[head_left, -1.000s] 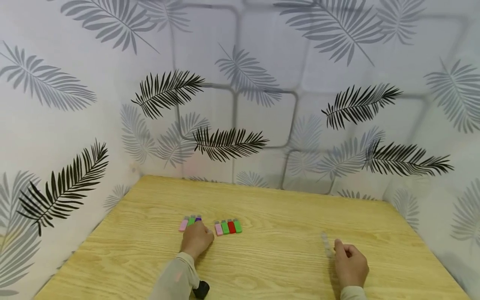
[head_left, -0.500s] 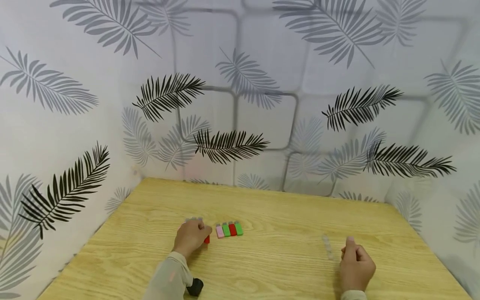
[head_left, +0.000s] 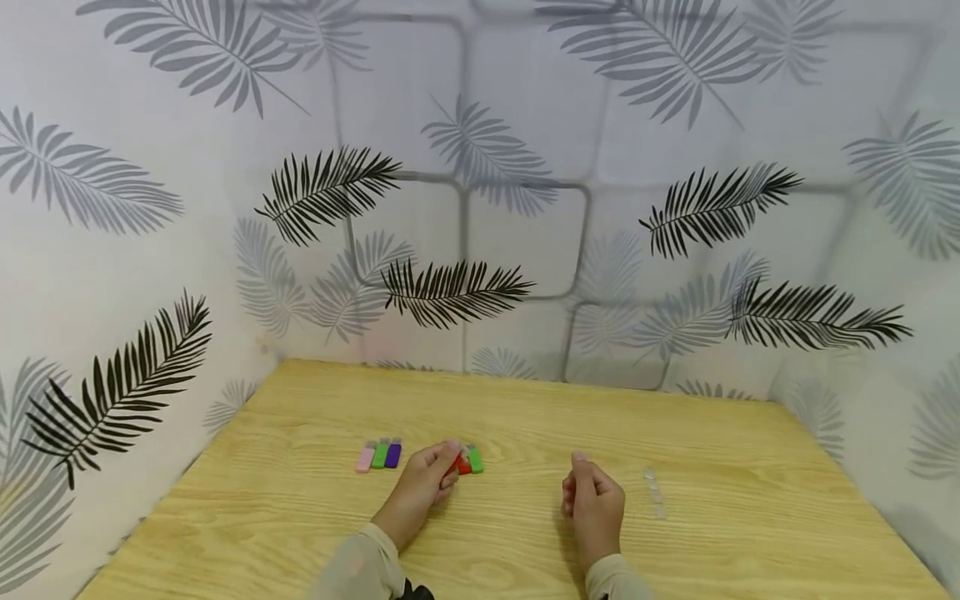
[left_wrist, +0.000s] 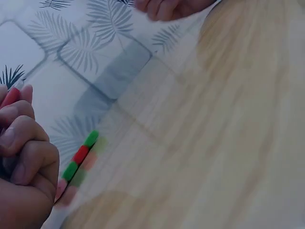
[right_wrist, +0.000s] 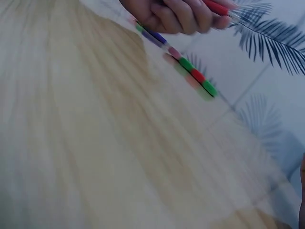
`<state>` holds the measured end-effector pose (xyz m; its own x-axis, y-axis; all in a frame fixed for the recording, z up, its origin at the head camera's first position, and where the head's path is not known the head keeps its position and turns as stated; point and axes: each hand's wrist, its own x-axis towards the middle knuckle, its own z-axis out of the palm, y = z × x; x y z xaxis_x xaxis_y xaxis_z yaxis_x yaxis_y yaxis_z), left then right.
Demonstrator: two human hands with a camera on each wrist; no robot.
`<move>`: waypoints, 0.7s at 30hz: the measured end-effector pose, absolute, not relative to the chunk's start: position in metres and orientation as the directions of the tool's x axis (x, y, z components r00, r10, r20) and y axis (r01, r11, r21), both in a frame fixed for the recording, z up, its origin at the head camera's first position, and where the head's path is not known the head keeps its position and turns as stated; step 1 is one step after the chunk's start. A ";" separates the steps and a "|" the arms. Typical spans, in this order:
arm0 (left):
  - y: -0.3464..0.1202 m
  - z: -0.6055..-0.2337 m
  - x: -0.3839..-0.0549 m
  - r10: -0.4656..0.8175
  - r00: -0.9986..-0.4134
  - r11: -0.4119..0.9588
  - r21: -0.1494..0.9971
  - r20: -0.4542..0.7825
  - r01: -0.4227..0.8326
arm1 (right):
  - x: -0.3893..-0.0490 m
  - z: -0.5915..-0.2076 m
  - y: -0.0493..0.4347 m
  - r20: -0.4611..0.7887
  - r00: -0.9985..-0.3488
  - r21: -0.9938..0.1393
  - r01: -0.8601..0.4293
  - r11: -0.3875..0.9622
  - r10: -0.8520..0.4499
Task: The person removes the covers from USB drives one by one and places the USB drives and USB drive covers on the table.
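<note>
Red, smooth-looking material shows between the fingertips of the left hand [head_left: 422, 492]: a slim red stick [right_wrist: 217, 7] with a pale, shiny tip, pinched firmly and held above the table [head_left: 525, 533]. Its other fingers are curled in. The right hand [head_left: 596, 504] stands apart from it, thumb up and fingers bent inward; whether anything sits in that curl I cannot tell.

Yellowish wood grain runs in long streaks over the tabletop. Small oblong blocks with rounded corners and greyish ends lie in two short rows. The row of three [head_left: 379, 455], pink, green and purple, is left of the left hand. The row of four [left_wrist: 75, 162] lies side by side just beyond that hand. To the right of the right hand, thin translucent pieces [head_left: 654, 493] form a line. Behind everything hangs a pale surface [head_left: 525, 83] printed with grey and black feathery leaves.

From the head, the left hand hides part of the row of four; both wrist views show pink, green, red and green together, with blurred reflections on the wood. Only the head view shows the translucent line; the red stick's tip is clearest from the right wrist.
</note>
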<state>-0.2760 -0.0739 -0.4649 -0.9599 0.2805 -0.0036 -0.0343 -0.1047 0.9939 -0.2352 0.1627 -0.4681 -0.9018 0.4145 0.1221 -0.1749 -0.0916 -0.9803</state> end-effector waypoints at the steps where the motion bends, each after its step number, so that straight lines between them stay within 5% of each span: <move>1: -0.070 -0.466 -0.274 0.296 -0.955 -0.120 0.992 -0.008 -0.045 | -0.236 -0.468 0.159 0.114 -0.916 -0.981 -0.166 -0.104 0.385; 11: -0.041 -0.471 -0.264 0.344 -0.938 -0.054 0.997 -0.034 -0.056 | -0.240 -0.473 0.138 0.115 -0.993 -0.991 -0.112 0.068 0.039; 21: -0.016 -0.465 -0.246 0.416 -0.909 -0.184 0.978 -0.011 -0.096 | -0.230 -0.448 0.127 0.154 -0.983 -0.971 -0.169 0.168 -0.098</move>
